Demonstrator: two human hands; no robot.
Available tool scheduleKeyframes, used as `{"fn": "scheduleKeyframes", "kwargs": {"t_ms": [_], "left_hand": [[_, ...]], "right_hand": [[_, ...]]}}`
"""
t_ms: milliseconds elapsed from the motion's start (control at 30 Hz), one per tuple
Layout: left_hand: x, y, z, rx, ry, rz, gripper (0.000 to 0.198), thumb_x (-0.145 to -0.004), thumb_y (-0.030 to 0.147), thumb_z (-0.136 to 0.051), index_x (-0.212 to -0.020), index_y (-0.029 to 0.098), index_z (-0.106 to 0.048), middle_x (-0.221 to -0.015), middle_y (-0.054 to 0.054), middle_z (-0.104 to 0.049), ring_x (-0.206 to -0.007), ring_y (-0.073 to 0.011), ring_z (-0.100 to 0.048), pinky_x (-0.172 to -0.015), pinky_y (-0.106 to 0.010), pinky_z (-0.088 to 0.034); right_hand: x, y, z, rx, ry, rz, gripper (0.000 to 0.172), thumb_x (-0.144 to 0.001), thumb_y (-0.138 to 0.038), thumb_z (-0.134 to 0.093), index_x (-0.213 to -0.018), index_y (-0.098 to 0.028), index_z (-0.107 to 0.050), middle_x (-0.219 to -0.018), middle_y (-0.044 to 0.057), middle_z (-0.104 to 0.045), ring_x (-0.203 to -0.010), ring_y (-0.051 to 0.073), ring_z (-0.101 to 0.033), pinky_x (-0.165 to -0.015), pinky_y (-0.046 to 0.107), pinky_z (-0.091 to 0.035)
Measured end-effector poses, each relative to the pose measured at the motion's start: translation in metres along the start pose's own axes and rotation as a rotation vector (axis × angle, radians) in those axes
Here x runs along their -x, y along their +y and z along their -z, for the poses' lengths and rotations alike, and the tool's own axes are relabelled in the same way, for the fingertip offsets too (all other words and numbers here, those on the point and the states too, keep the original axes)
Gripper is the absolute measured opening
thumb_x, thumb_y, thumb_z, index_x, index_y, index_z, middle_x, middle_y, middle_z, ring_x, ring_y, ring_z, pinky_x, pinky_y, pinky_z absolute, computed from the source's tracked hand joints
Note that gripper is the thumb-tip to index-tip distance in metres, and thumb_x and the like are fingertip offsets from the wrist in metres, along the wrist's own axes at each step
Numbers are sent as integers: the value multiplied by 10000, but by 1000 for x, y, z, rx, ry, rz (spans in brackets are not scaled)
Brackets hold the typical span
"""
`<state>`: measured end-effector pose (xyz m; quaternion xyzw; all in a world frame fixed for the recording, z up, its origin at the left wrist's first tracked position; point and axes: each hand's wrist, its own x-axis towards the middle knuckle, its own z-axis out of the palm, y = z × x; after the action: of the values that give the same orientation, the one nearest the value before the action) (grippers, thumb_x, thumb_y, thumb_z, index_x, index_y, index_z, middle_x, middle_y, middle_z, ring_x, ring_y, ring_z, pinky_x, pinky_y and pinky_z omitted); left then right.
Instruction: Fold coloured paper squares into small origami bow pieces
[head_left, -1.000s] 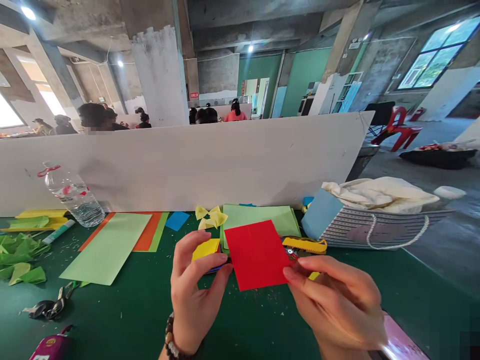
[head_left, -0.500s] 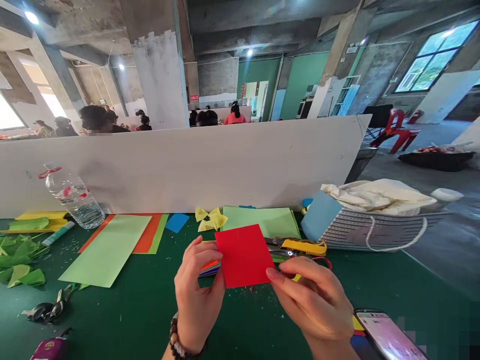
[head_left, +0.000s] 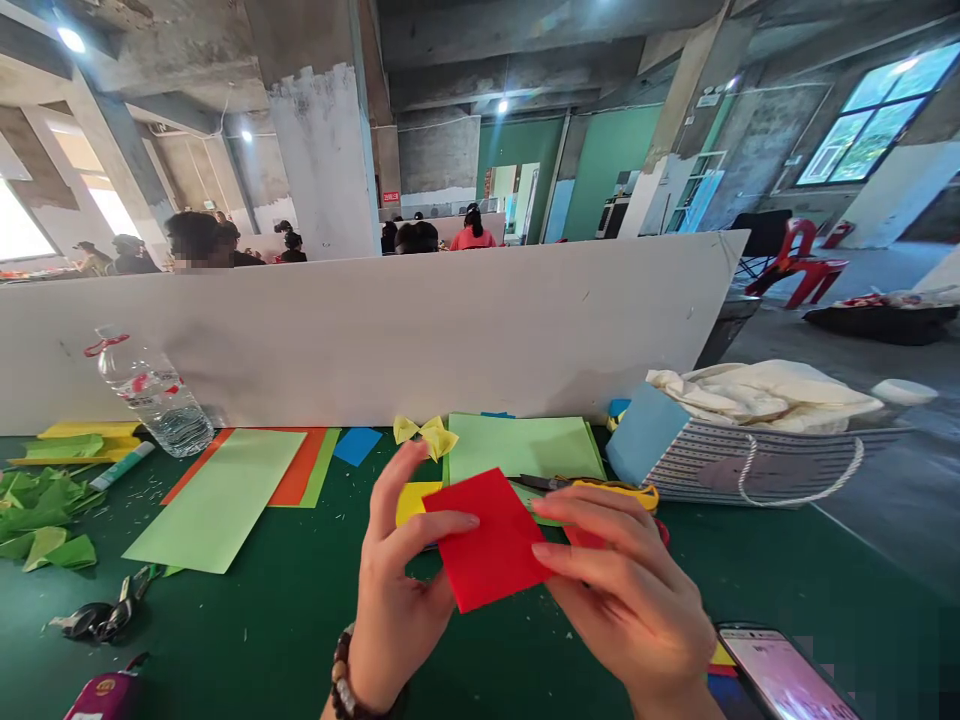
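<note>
A square of red paper (head_left: 487, 545) is held up between both hands over the green table. My left hand (head_left: 405, 570) pinches its left side, a finger lying across the front of the sheet and the thumb below; another finger points upward. On the right edge, my right hand (head_left: 630, 580) grips the paper between thumb and fingers. Just behind the hands are a yellow paper piece (head_left: 415, 502) and, partly covered by my right hand, a yellow-handled cutter (head_left: 641, 494). Folded yellow paper pieces (head_left: 435, 437) sit farther back beside light green sheets (head_left: 525, 443).
A white board (head_left: 375, 340) stands along the table's back. At left are a water bottle (head_left: 161, 400), green scraps (head_left: 45, 505), coloured sheets (head_left: 217, 500), keys (head_left: 105, 615) and a purple object (head_left: 105, 695). A paper bag (head_left: 757, 460) and a phone (head_left: 784, 670) are at right.
The red paper has tilted, its right side raised at an angle, and come slightly lower. A left finger has moved across its front while another has lifted. My right fingers have shifted up along its edge.
</note>
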<state>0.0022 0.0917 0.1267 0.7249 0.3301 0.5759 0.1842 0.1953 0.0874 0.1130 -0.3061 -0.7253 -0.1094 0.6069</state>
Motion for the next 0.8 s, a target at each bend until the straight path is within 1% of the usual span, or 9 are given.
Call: {"fn": "scheduleKeyframes", "kwargs": {"t_ms": [67,100,167,233,333,433,533,700,800], "left_hand": [[0,2,-2,88,-74,145,100,-825,218,-674,-914,233,-715,-1041,-66,-693,-1080,-251,-611,-1020,-474,-450],[0,3,-4,174,-97,279,161,-831,264,-673,-984,224,-702,-953,-64,-712,-958,-230,-657,-940,-443,-512],[0,6,-8,390,-133,566,410,-819,353,-689,-1192,203,-608,-933,-84,-718,-838,-216,-681,-769,-372,-578],[0,9,-12,568,-163,733,595,-809,401,-695,-1324,186,-488,-986,-113,-708,-863,-230,-684,-705,-331,-583],[0,9,-14,598,-129,728,636,-830,385,-675,-1380,196,-419,-979,-101,-701,-867,-209,-678,-743,-315,-574],[1,7,-13,498,-55,638,620,-856,330,-641,-1409,230,-379,-951,-72,-691,-809,-178,-669,-736,-302,-575],[3,5,-13,365,-14,593,493,-857,287,-613,-1325,223,-471,-929,-61,-672,-808,-180,-666,-716,-296,-581],[5,4,-16,284,10,594,352,-824,220,-586,-1172,200,-538,-884,-45,-673,-725,-164,-661,-614,-263,-576],[5,3,-17,235,40,583,264,-819,199,-563,-1083,203,-570,-888,-36,-679,-708,-150,-656,-583,-232,-558]], "right_hand": [[-1,-2,-1,-136,-7,-214,258,-789,-103,-658,-981,-275,-637,-937,42,-692,-930,218,-654,-731,367,-579],[-1,-2,-1,-189,9,-340,259,-809,-146,-657,-1030,-275,-619,-913,39,-692,-876,204,-665,-703,346,-581],[-1,-2,-2,-229,25,-569,272,-836,-237,-652,-1100,-270,-592,-839,28,-685,-781,181,-671,-634,298,-576],[-1,-1,-3,-194,-24,-678,219,-843,-314,-649,-1053,-258,-625,-792,25,-679,-786,187,-672,-630,284,-571],[-2,1,-4,-107,-145,-651,142,-863,-357,-615,-937,-255,-682,-944,55,-684,-929,209,-652,-711,296,-571],[-5,-2,-6,-51,-211,-533,238,-857,-338,-623,-1090,-294,-640,-1082,53,-644,-1038,214,-613,-811,326,-564],[-7,-7,-7,10,-234,-451,401,-850,-291,-623,-1241,-316,-536,-1167,63,-585,-1091,217,-589,-846,347,-565],[-3,-12,-4,47,-297,-370,504,-854,-260,-609,-1324,-340,-448,-1249,77,-521,-1048,211,-619,-825,355,-585],[-1,-14,-3,84,-352,-338,557,-840,-279,-630,-1353,-341,-425,-1301,84,-502,-1144,246,-582,-831,363,-589]]}}
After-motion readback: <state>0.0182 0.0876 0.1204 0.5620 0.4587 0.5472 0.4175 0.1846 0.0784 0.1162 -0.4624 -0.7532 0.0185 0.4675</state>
